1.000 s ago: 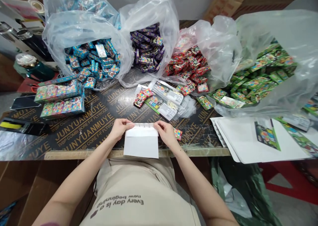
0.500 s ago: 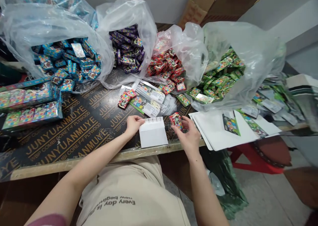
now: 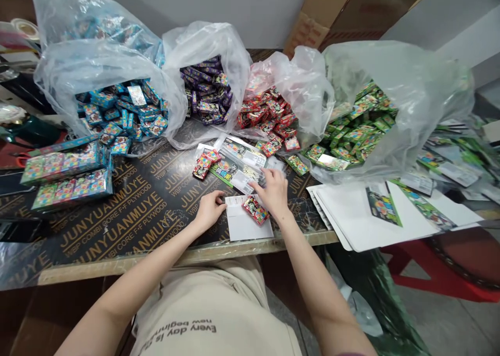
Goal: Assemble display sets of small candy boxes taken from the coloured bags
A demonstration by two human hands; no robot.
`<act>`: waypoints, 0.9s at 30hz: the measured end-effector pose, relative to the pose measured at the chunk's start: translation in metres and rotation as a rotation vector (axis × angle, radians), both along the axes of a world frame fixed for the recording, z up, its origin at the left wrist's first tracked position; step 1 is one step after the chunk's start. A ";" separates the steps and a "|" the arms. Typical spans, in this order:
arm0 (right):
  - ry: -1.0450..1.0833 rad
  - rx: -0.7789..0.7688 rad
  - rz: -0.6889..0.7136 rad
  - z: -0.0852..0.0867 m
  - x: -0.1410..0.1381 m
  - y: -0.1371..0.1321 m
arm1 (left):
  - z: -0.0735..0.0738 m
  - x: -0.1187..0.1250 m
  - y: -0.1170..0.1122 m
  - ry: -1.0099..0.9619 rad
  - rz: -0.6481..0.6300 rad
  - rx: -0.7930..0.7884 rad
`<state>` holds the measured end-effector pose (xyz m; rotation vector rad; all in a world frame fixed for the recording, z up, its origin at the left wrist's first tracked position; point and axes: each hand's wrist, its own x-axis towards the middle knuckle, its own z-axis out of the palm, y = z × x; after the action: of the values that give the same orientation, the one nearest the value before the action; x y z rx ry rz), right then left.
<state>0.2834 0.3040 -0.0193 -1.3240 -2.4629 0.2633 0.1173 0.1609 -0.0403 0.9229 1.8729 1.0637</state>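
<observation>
My left hand pinches the upper left corner of a small white folded card at the table's front edge. On that card lies a small red printed box, tilted. My right hand is just above the box, thumb and fingers apart, over the right side of some printed cards with white labels; whether the fingertips touch them I cannot tell. A pair of small red boxes rests on the left end of those cards.
Clear plastic bags hold blue, purple, red and green small boxes along the back. Wrapped packs lie left. White sheets overhang the edge at right, near a red stool. A cardboard box stands behind.
My right hand has put the red box down on the white card and moved up and left to the printed cards. My left hand stays at the card's corner. The view has shifted slightly.
</observation>
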 end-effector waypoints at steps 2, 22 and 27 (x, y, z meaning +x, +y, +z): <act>-0.065 -0.054 -0.022 -0.007 -0.014 0.019 | 0.002 -0.004 -0.005 -0.004 -0.011 -0.002; 0.984 -0.947 -0.029 0.045 -0.060 -0.046 | 0.055 -0.059 -0.028 -0.733 0.223 0.427; 0.698 -1.243 0.172 0.023 -0.081 -0.132 | 0.063 -0.055 -0.053 -0.953 0.200 0.366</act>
<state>0.2023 0.1717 0.0037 -1.0079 -1.6917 2.1043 0.0622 0.1081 0.0228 0.2870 0.9951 1.6292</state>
